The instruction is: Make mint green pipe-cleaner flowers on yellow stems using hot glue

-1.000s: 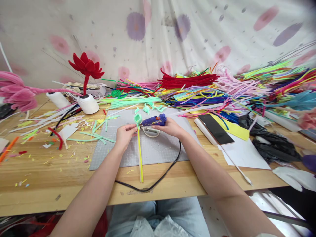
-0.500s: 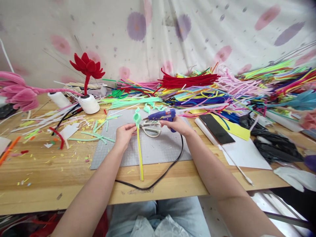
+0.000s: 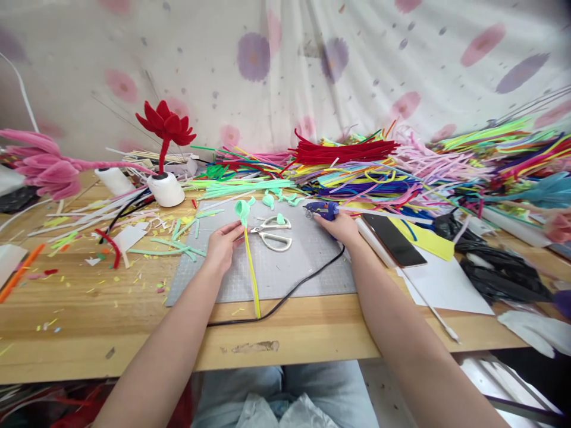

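Note:
Between the fingers of my left hand [image 3: 223, 245] is a pipe-cleaner flower, its mint-green cupped head [image 3: 242, 209] up and its yellow stem [image 3: 252, 270] hanging toward the table's front edge. My right hand [image 3: 341, 229] is closed on a blue hot glue gun [image 3: 322, 208], nozzle pointing left, over the right side of the grey cutting mat [image 3: 307, 261]. White-handled scissors [image 3: 275, 241] lie on the mat between my hands. Small mint-green pieces [image 3: 268, 199] rest at the mat's back edge, and another green piece [image 3: 281, 219] is by the scissors.
Colourful pipe cleaners [image 3: 348, 172] are heaped along the back. A red flower [image 3: 165, 125] stands in a white pot [image 3: 166, 190] at left. To the right lie a phone [image 3: 392, 239], paper and black plastic bags [image 3: 495, 261]. The glue gun's black cord [image 3: 294, 289] crosses the mat.
The glue gun in my right hand has moved right, away from the flower, uncovering the scissors. My left hand still holds the flower, its head now tipped slightly left.

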`<state>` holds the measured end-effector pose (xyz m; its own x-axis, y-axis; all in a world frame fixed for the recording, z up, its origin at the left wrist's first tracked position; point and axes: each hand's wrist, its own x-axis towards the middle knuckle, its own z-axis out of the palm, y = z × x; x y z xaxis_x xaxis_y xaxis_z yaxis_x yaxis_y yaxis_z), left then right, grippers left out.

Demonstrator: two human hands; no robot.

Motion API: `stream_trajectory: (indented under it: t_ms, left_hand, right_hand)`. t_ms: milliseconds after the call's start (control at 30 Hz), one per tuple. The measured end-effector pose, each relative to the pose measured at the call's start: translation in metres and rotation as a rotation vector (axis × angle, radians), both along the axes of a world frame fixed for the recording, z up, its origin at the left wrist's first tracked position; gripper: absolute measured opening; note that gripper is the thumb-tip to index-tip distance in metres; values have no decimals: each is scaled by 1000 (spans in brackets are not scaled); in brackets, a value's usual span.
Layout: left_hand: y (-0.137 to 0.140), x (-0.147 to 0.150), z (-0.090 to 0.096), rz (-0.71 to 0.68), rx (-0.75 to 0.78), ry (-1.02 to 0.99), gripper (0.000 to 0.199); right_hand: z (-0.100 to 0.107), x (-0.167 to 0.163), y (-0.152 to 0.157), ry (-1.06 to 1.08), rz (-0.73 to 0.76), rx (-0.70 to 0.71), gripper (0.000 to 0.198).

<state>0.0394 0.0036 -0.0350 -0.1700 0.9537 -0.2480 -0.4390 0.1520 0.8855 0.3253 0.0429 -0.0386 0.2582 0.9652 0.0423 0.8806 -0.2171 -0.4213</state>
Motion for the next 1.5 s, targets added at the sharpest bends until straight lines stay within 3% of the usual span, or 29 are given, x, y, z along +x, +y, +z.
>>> stream_trajectory:
  t_ms: [100,267,400,500,600,700,833,967,1133,1367,1500]
  left_hand:
    - [-1,-2,3,-59,-36,-86,9]
    - [-1,1,9,-70,-100,-172,17]
    - [-4,5,12,-92,-105,-172,17]
    - [-5,6,15,-119,-116,-174,17]
    - [-5,4,14,-139,-122,-172,17]
    - [-5,2,11,-157,-95,-144,13]
    - [-3,0,5,-151,-49,-85,10]
    - [-5,1,4,-133,-29,-36,22]
    - [-8,8,5,-126,-24,29,52]
    - [-4,11,-3,-27,43,146,40]
    - [-3,12,-7,-20,67,190,43]
  right_hand:
    - [17,3,-8,-125,156,-70,50]
    - [55,9,-30,-347,139,-331,45]
    - [72,-18,-39,-140,441,-396,41]
    - [70,-59,-32,217,539,-202,34]
    - [62,-106,-16,500,575,-136,25]
    - [56,-146,-4,528,522,-1,25]
    - [58,-178,3,349,475,98,39]
    - [61,-184,11,254,424,54,34]
    - [55,-173,21,444,395,-43,26]
    - [49,-158,16,763,406,-143,22]
    - [41,-156,13,802,423,-166,15]
